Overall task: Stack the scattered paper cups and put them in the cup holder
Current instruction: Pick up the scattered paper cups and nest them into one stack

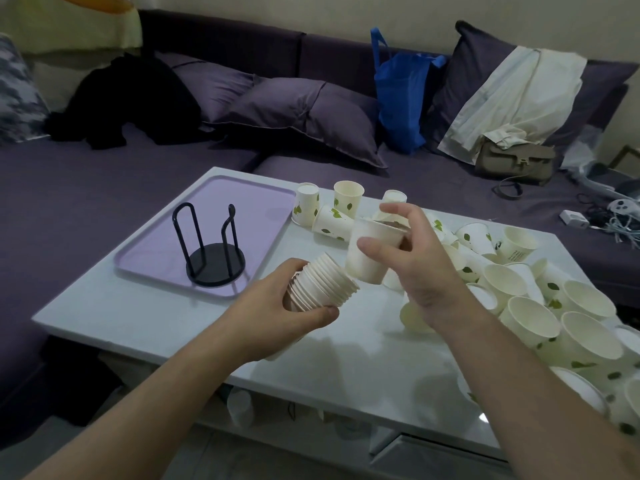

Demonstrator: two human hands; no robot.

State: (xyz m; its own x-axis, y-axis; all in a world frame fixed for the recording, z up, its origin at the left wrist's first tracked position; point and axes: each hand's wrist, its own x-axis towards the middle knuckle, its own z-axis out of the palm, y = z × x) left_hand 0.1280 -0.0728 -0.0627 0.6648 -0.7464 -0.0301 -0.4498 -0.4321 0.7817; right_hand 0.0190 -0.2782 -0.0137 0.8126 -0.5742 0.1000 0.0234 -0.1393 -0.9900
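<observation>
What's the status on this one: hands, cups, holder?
Left hand grips cup stack. Right hand holds single cup beside the stack's open end. Cup holder empty on purple tray. Loose cups remain, path clear.

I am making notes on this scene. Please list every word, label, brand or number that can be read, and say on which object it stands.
No text can be read here.
One paper cup at the far right of the table carries dark printed lines: too small and blurred to read.
The other cups show only green leaf marks; the blue bag shows no lettering.
</observation>
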